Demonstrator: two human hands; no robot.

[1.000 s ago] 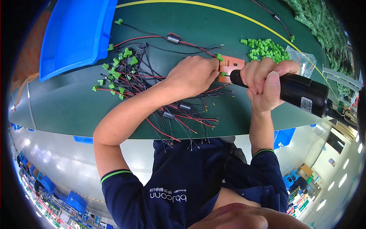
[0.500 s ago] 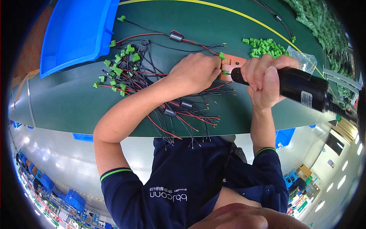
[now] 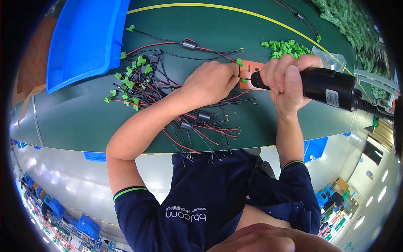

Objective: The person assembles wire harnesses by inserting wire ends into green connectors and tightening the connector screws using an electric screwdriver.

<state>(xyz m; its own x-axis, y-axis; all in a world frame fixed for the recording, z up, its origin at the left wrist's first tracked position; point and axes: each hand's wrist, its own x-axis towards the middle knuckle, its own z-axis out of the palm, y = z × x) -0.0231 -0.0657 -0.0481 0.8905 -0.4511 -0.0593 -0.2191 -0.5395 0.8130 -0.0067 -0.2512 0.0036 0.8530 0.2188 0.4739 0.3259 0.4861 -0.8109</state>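
Observation:
My right hand (image 3: 289,80) is wrapped round a black corded electric screwdriver (image 3: 327,87), held nearly level with its nose toward the left. The screwdriver's tip meets a small green connector (image 3: 244,80) at an orange fixture block (image 3: 255,67). At the block's left edge, my left hand (image 3: 212,83) is closed in a pinch beside that connector; what its fingers hold is hidden. Another green connector (image 3: 239,62) touches the block's upper left corner, on a red and black cable with a dark cylinder (image 3: 189,44). Under and around my left forearm lies a heap of wire harnesses (image 3: 157,86).
A blue tray (image 3: 82,46) stands at the far left. Loose green connectors (image 3: 289,47) are piled beyond the block, beside a clear plastic bag (image 3: 331,61). Green bubble wrap (image 3: 352,31) lines the far right. A yellow line (image 3: 201,5) crosses the green table (image 3: 100,130).
The screwdriver's rear end has swung slightly away from me, its nose still at the connector. My left hand stays by the block. The whole view has shifted a little.

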